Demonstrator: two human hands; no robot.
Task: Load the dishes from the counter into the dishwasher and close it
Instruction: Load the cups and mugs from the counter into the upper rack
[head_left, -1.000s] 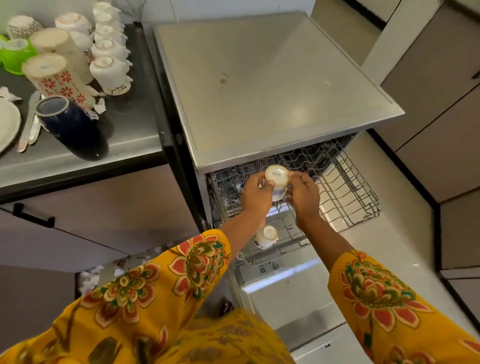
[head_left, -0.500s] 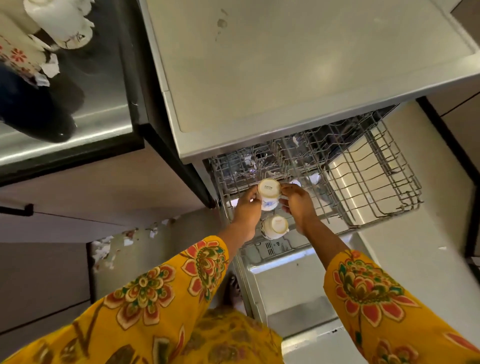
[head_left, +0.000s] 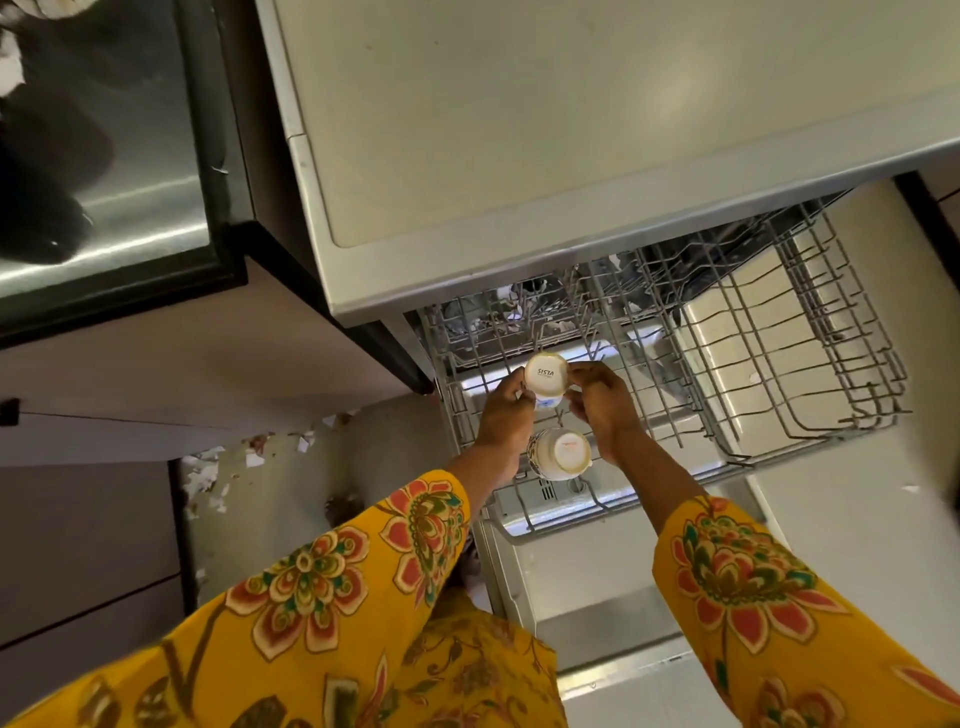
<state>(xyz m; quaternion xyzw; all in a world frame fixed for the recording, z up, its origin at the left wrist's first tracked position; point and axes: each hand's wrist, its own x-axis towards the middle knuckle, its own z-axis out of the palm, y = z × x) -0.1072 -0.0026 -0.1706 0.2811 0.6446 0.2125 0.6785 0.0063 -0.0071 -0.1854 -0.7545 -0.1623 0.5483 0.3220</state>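
Head view: cup upside down over the pulled-out rack of the dishwasher, pinched from both sides by left hand and right hand. Second cup upturned in the rack just below. Counter at far left.

Cup, upside down between left hand and right hand, now lower and farther into the rack than 1 s ago. View tipped down: counter dishes mostly gone from frame.
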